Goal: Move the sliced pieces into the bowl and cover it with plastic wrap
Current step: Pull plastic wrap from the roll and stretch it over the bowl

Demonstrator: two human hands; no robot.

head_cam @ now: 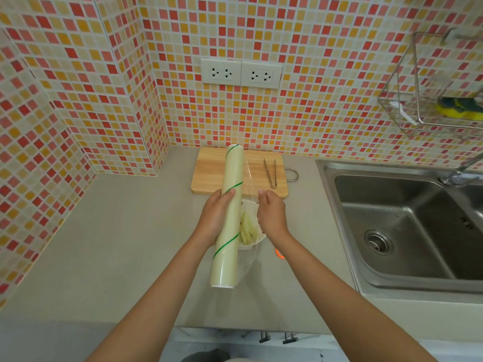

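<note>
the left hand (214,220) grips a long roll of plastic wrap (230,205) held over the white bowl (251,242) on the grey surface (130,244). the right hand (271,212) pinches the loose clear film (251,178) beside the roll. pale sliced pieces (247,231) lie in the bowl. behind it, tongs (270,172) rest on the wooden cutting board (209,173).

A bowl (251,241) with sliced pieces (247,229) in it is set on the table (130,231), before a cutting board (209,171). Tongs (270,172) are laid on the board's right part. A sink (407,226) is found to the right.
</note>
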